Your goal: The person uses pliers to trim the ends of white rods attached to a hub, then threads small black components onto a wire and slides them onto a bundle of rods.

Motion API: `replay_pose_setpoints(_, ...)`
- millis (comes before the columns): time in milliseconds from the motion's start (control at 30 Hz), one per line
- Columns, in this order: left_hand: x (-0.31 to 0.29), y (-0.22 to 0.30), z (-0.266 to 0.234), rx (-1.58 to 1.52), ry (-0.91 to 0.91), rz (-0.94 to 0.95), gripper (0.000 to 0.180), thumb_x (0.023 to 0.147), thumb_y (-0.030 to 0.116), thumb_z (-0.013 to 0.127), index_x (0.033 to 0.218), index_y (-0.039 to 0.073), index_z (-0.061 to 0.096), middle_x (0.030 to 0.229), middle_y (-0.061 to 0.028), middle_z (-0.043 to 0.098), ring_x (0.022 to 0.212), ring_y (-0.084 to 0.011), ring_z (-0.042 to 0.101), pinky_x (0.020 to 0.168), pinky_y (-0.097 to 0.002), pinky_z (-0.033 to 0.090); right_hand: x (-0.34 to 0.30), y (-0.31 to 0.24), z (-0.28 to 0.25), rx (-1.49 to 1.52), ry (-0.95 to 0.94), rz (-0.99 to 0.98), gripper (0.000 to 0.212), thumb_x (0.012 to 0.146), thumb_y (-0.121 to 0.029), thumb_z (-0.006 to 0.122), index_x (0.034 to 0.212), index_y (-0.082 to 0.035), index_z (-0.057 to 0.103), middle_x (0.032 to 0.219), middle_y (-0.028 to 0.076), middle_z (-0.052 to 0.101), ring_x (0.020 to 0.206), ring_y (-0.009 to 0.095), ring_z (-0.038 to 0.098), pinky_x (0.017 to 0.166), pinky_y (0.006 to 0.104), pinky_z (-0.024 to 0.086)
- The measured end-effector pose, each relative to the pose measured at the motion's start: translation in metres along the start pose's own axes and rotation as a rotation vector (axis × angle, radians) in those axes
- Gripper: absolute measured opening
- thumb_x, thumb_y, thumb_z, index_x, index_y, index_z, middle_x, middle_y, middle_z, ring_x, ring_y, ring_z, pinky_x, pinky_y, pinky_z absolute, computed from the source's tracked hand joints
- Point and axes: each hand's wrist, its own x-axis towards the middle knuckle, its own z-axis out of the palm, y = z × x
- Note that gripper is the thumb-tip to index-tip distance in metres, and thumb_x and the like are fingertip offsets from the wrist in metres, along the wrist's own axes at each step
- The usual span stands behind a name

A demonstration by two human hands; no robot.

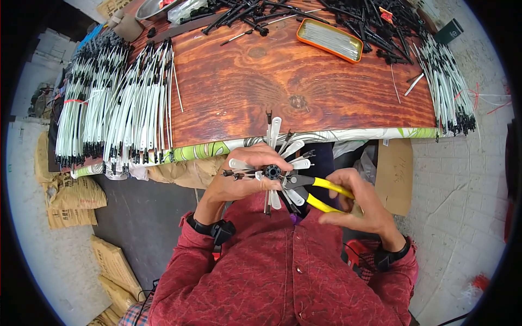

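Observation:
My left hand (231, 176) is closed around a black round hub (272, 172), held just off the table's front edge. White flat-ended ribs (294, 147) and thin dark rods with black clips fan out from the hub on all sides, like a small umbrella frame. In my right hand (360, 200) is a pair of pliers with yellow handles (326, 207), the handles spread apart. The grey plier jaws (293, 182) are at the right side of the hub, among the ribs. Whether they grip anything there I cannot tell.
Bundles of white ribs with black ends (138, 103) line the table's left side; another bundle (447, 89) lies at the right edge. An orange-rimmed tin of thin pins (330, 41) sits near a heap of black parts (375, 24). Paper sacks (76, 195) stand below left, cardboard (394, 179) below right.

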Motion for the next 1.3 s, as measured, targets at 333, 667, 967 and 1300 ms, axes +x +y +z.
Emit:
replay_pose_setpoints(333, 0.005, 0.003, -0.002, -0.015, -0.056, 0.011, 0.039, 0.072, 0.024, 0.084, 0.102, 0.003, 0.073, 0.093, -0.0104, 0.069, 0.089, -0.0236, 0.064, 0.079, -0.0353, 0.049, 0.018, 0.055, 0.003, 0.844, -0.507, 0.411, 0.047, 0.091, -0.040, 0.067, 0.108, 0.003, 0.057, 0.081, 0.011, 0.067, 0.059, 0.019, 0.063, 0.056, 0.0265, 0.051)
replay_pose_setpoints(667, 0.001, -0.001, -0.004, -0.056, -0.006, -0.079, 0.036, 0.075, 0.024, 0.082, 0.103, 0.003, 0.073, 0.099, -0.0104, 0.069, 0.094, -0.0222, 0.062, 0.084, -0.0345, 0.048, 0.006, -0.002, 0.001, -0.166, -0.040, -0.130, 0.050, 0.090, -0.032, 0.070, 0.123, -0.002, 0.048, 0.097, 0.013, 0.064, 0.069, 0.019, 0.067, 0.058, 0.0246, 0.051)
replay_pose_setpoints(967, -0.004, 0.004, 0.000, -0.061, -0.019, -0.088, 0.034, 0.075, 0.022, 0.083, 0.102, 0.003, 0.073, 0.095, -0.0090, 0.069, 0.091, -0.0218, 0.063, 0.082, -0.0339, 0.048, 0.024, 0.046, 0.010, 0.908, -0.532, 0.214, 0.051, 0.082, -0.005, 0.072, 0.125, -0.004, 0.044, 0.105, 0.011, 0.063, 0.088, 0.019, 0.067, 0.072, 0.0298, 0.054)
replay_pose_setpoints(1300, 0.000, 0.002, 0.003, -0.040, 0.043, -0.059, 0.031, 0.074, 0.021, 0.083, 0.099, 0.005, 0.073, 0.092, -0.0084, 0.070, 0.088, -0.0211, 0.065, 0.079, -0.0333, 0.049, 0.025, 0.018, 0.011, -0.360, 0.010, -0.396, 0.043, 0.070, 0.009, 0.060, 0.112, -0.004, 0.056, 0.112, 0.015, 0.062, 0.093, 0.035, 0.063, 0.078, 0.0403, 0.052)
